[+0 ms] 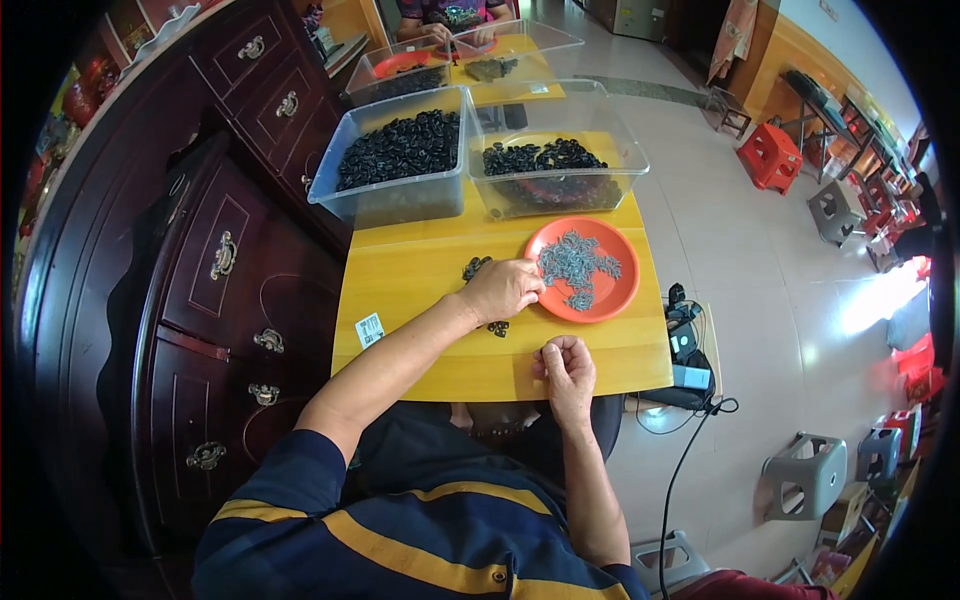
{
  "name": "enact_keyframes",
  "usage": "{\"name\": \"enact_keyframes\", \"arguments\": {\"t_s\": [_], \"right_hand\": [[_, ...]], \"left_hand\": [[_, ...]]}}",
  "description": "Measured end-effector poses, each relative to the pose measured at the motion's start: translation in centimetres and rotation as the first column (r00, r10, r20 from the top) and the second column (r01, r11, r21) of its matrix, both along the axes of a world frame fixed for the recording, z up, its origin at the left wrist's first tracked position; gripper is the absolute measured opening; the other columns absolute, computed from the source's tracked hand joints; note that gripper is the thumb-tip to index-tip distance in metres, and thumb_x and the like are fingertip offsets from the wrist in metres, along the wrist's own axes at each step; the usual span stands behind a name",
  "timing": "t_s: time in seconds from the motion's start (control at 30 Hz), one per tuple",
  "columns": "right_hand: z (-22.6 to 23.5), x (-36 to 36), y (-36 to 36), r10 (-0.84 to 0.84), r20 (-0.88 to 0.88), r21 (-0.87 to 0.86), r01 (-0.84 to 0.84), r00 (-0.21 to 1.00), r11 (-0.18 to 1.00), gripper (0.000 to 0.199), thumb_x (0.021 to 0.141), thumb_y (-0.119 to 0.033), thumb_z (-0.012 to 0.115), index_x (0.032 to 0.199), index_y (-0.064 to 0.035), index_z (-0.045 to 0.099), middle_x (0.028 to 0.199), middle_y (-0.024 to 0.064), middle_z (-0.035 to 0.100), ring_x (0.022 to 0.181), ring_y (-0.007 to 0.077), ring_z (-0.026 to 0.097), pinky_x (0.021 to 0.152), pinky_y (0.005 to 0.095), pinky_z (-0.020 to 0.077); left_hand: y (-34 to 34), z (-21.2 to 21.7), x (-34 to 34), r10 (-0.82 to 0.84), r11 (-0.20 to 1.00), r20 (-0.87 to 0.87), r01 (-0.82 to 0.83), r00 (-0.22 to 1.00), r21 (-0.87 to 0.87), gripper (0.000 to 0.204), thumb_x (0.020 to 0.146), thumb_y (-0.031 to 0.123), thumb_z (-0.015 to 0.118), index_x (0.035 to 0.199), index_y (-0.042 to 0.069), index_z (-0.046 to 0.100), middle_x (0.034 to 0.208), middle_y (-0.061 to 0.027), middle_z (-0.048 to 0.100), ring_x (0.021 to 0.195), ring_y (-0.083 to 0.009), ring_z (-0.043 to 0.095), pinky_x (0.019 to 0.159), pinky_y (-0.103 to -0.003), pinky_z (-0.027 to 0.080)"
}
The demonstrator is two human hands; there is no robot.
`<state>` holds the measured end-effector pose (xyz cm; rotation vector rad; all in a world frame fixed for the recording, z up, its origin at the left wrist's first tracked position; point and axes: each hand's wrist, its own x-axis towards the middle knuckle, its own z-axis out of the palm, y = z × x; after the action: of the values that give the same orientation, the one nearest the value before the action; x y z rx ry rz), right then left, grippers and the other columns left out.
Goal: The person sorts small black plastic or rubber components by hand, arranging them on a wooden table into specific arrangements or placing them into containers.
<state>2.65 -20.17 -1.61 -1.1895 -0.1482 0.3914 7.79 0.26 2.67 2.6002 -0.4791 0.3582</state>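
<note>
An orange-red plate [622,300] holds a loose heap of small grey metal pieces [575,262], thin and wire-like. At the plate's left rim is my left hand [500,290], fingers pinched together; whatever they hold is hidden. Small shiny black parts [477,267] lie on the yellow table [420,350] just beyond that hand, and more black parts [498,328] lie on its near side. My right hand [568,380] is over the table's front edge, below the plate. Its fingers are curled with the thumb against them, and anything between them is too small to make out.
A clear bin [400,205] full of black parts stands at the far left, beside a second clear bin [560,200], partly filled. Dark wooden drawers [225,255] border the left side. Another person [455,15] sits beyond the bins. Right of the table are a cable [685,455] and stools [808,475].
</note>
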Motion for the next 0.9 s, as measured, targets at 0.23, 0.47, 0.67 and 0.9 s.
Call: {"name": "enact_keyframes", "arguments": {"t_s": [0.23,0.47,0.67,0.9], "right_hand": [[0.1,-0.1,0.1,-0.005,-0.003,-0.01,0.005,1.0,1.0,0.01,0.098,-0.012,0.06,0.097,-0.0026,0.056,0.083,0.0032,0.064,0.07,0.0081,0.06,0.066,0.0223,0.0511],[-0.1,-0.2,0.0,-0.003,0.009,-0.036,0.003,1.0,0.999,0.009,0.098,-0.011,0.059,0.097,-0.0027,0.056,0.082,0.0031,0.064,0.068,0.0085,0.06,0.065,0.0226,0.0506],[-0.2,-0.1,0.1,-0.004,0.029,-0.057,0.006,1.0,0.998,0.008,0.099,-0.011,0.058,0.098,-0.0028,0.056,0.082,0.0031,0.064,0.069,0.0084,0.059,0.065,0.0226,0.0505],[0.1,0.1,0.2,-0.006,0.046,-0.052,0.008,0.999,0.999,0.008,0.099,-0.01,0.057,0.1,-0.0027,0.056,0.083,0.0026,0.063,0.069,0.0084,0.058,0.065,0.0226,0.0497]], "left_hand": [[0.5,0.2,0.1,-0.044,0.998,-0.019,0.045,0.999,0.046,0.007,0.081,0.016,0.068,0.08,0.009,0.069,0.086,-0.0057,0.064,0.082,-0.0267,0.065,0.072,-0.04,0.053],[0.5,0.1,0.3,-0.029,1.0,-0.088,0.028,0.996,-0.014,0.013,0.085,0.021,0.064,0.081,0.01,0.068,0.087,-0.0059,0.065,0.085,-0.0274,0.066,0.075,-0.041,0.053],[-0.7,0.4,1.6,0.085,0.995,-0.085,-0.089,0.993,-0.042,0.013,0.085,0.02,0.061,0.086,0.008,0.065,0.088,-0.0086,0.066,0.084,-0.0303,0.065,0.073,-0.042,0.052],[-1.5,0.3,1.8,0.158,0.963,-0.024,-0.16,0.987,-0.216,0.01,0.084,0.016,0.063,0.085,0.006,0.062,0.087,-0.0115,0.066,0.084,-0.0333,0.065,0.072,-0.044,0.051]]}}
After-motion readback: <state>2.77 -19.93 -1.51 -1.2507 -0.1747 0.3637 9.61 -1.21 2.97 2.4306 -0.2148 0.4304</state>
